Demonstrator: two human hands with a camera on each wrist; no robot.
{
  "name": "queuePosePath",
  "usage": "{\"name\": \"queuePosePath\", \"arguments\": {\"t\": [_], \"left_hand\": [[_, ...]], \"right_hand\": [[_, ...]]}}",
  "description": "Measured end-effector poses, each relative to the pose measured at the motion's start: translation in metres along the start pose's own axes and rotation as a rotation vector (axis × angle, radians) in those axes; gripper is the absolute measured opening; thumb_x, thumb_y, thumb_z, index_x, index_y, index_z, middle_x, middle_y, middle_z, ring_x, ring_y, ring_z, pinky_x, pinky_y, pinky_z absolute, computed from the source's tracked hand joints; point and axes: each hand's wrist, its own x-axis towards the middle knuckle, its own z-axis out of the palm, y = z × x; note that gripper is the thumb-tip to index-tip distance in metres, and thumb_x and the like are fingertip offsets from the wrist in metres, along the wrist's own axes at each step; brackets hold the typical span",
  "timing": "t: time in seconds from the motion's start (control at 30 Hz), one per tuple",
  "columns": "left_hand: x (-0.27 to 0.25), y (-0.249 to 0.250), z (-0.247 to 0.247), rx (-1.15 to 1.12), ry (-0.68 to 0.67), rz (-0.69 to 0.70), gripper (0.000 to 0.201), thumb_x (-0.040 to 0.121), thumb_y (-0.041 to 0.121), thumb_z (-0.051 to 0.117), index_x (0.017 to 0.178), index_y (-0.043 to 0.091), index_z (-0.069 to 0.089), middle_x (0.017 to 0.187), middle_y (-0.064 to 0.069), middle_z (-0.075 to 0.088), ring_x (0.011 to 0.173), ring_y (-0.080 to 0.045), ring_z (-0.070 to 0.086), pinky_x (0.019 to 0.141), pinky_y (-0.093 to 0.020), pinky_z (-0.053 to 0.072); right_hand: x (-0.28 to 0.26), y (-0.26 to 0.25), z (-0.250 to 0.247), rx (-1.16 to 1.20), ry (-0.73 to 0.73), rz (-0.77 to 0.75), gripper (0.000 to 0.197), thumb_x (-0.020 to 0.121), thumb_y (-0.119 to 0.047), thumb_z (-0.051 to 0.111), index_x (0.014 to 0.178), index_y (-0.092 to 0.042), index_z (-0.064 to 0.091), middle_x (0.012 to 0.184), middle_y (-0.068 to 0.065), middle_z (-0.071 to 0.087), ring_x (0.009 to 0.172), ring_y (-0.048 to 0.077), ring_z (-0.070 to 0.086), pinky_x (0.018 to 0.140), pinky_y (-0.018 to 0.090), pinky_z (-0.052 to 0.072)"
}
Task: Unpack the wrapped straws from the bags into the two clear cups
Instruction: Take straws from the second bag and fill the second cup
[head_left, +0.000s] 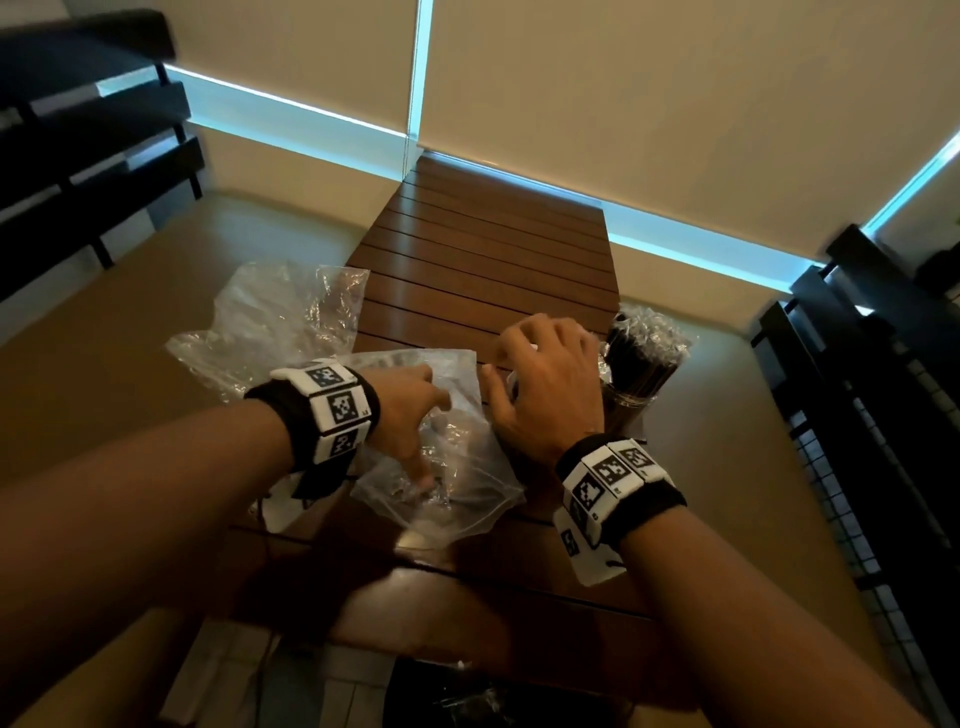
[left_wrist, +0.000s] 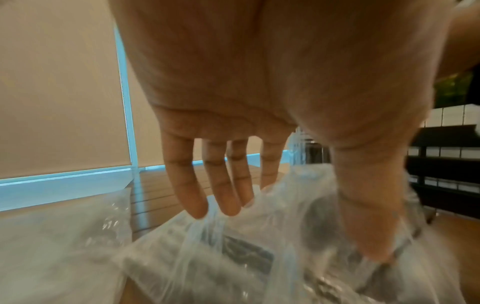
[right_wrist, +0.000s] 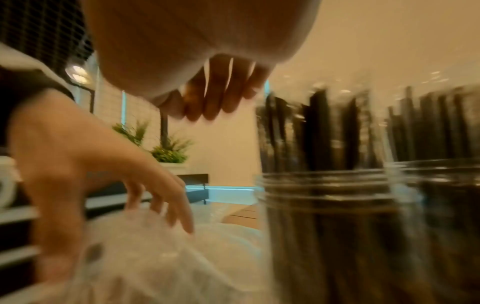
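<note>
A crumpled clear bag (head_left: 457, 467) lies on the slatted wooden table (head_left: 483, 260) in front of me. My left hand (head_left: 415, 421) rests on it. In the left wrist view its fingers (left_wrist: 223, 195) are straight and spread on the plastic (left_wrist: 246, 257), and the thumb presses into it. My right hand (head_left: 524, 364) hovers just right of the bag with its fingers (right_wrist: 215, 92) loosely curled, and nothing shows in them. Beside it stands a clear cup (head_left: 641, 364) full of dark wrapped straws. The right wrist view shows two such cups (right_wrist: 324, 205) (right_wrist: 446, 205), both blurred.
A second, flattened clear bag (head_left: 270, 322) hangs over the table's left edge. Black slatted furniture stands at the far left (head_left: 78, 156) and at the right (head_left: 857, 389). Window blinds close off the far end of the table.
</note>
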Motion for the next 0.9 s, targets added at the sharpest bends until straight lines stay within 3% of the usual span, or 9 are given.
{"name": "queuePosePath", "arguments": {"t": [0.03, 0.1, 0.2, 0.3, 0.37, 0.47, 0.67, 0.8, 0.9], "left_hand": [[-0.002, -0.003, 0.005, 0.049, -0.021, -0.025, 0.085, 0.066, 0.051, 0.080, 0.138, 0.031, 0.041, 0.130, 0.003, 0.045, 0.114, -0.021, 0.051, 0.094, -0.037, 0.048], [-0.004, -0.008, 0.011, -0.002, 0.056, -0.056, 0.059, 0.082, 0.023, 0.071, 0.136, 0.028, 0.046, 0.131, 0.000, 0.053, 0.114, -0.021, 0.054, 0.092, -0.031, 0.047], [-0.006, -0.013, 0.014, -0.163, 0.251, -0.040, 0.047, 0.090, 0.003, 0.051, 0.131, 0.025, 0.055, 0.126, -0.002, 0.060, 0.114, -0.020, 0.056, 0.087, -0.024, 0.040], [-0.006, -0.015, 0.014, -0.210, 0.278, 0.019, 0.047, 0.088, 0.001, 0.051, 0.129, 0.024, 0.059, 0.115, -0.002, 0.055, 0.111, -0.020, 0.054, 0.083, -0.022, 0.035], [-0.008, -0.015, 0.015, -0.209, 0.278, 0.031, 0.047, 0.087, 0.001, 0.053, 0.127, 0.025, 0.060, 0.109, 0.001, 0.048, 0.110, -0.020, 0.052, 0.084, -0.023, 0.037], [-0.014, -0.013, 0.018, -0.221, 0.263, 0.057, 0.047, 0.087, 0.001, 0.056, 0.126, 0.025, 0.061, 0.102, 0.006, 0.037, 0.097, -0.013, 0.045, 0.081, -0.025, 0.038], [-0.020, -0.018, 0.019, -0.224, 0.295, 0.117, 0.045, 0.087, 0.001, 0.056, 0.123, 0.027, 0.064, 0.100, 0.007, 0.037, 0.094, -0.014, 0.046, 0.076, -0.023, 0.036], [-0.019, -0.026, 0.020, -0.242, 0.301, 0.129, 0.047, 0.085, 0.000, 0.057, 0.122, 0.028, 0.063, 0.101, 0.009, 0.038, 0.091, -0.012, 0.046, 0.073, -0.022, 0.034], [-0.017, -0.030, 0.021, -0.241, 0.310, 0.119, 0.045, 0.087, 0.003, 0.058, 0.123, 0.029, 0.063, 0.098, 0.010, 0.035, 0.086, -0.009, 0.041, 0.073, -0.021, 0.036]], "right_hand": [[0.000, -0.010, -0.002, 0.098, -0.076, -0.049, 0.019, 0.087, -0.036, 0.054, 0.080, -0.019, 0.061, 0.086, -0.003, 0.059, 0.081, 0.017, 0.051, 0.079, 0.040, 0.047], [-0.001, -0.029, -0.002, 0.278, -0.451, -0.104, 0.028, 0.092, -0.031, 0.053, 0.070, -0.015, 0.061, 0.068, -0.001, 0.060, 0.061, 0.015, 0.055, 0.064, 0.037, 0.054], [-0.007, -0.050, 0.010, 0.302, -0.812, -0.130, 0.028, 0.093, -0.023, 0.055, 0.069, -0.012, 0.064, 0.065, 0.001, 0.062, 0.059, 0.015, 0.059, 0.059, 0.031, 0.053], [-0.008, -0.065, 0.029, 0.279, -0.838, -0.026, 0.013, 0.093, -0.017, 0.053, 0.086, -0.012, 0.064, 0.080, -0.003, 0.058, 0.074, 0.015, 0.053, 0.067, 0.030, 0.044], [-0.004, -0.072, 0.047, 0.245, -0.847, 0.102, 0.024, 0.095, -0.020, 0.052, 0.113, -0.006, 0.061, 0.107, 0.009, 0.062, 0.098, 0.023, 0.057, 0.083, 0.035, 0.047], [-0.005, -0.079, 0.082, 0.212, -0.892, 0.259, 0.032, 0.099, -0.022, 0.045, 0.125, -0.007, 0.057, 0.128, 0.012, 0.058, 0.119, 0.028, 0.053, 0.098, 0.037, 0.042], [-0.010, -0.078, 0.093, 0.213, -0.849, 0.476, 0.032, 0.100, -0.022, 0.043, 0.127, -0.009, 0.054, 0.125, 0.014, 0.058, 0.120, 0.031, 0.053, 0.100, 0.037, 0.041], [-0.012, -0.080, 0.116, 0.256, -0.827, 0.579, 0.008, 0.090, -0.025, 0.048, 0.093, -0.031, 0.053, 0.097, 0.001, 0.058, 0.100, 0.026, 0.060, 0.078, 0.036, 0.051], [-0.015, -0.082, 0.122, 0.226, -0.808, 0.601, 0.018, 0.087, -0.037, 0.048, 0.102, -0.036, 0.056, 0.096, -0.003, 0.056, 0.098, 0.022, 0.058, 0.074, 0.035, 0.048]]}}
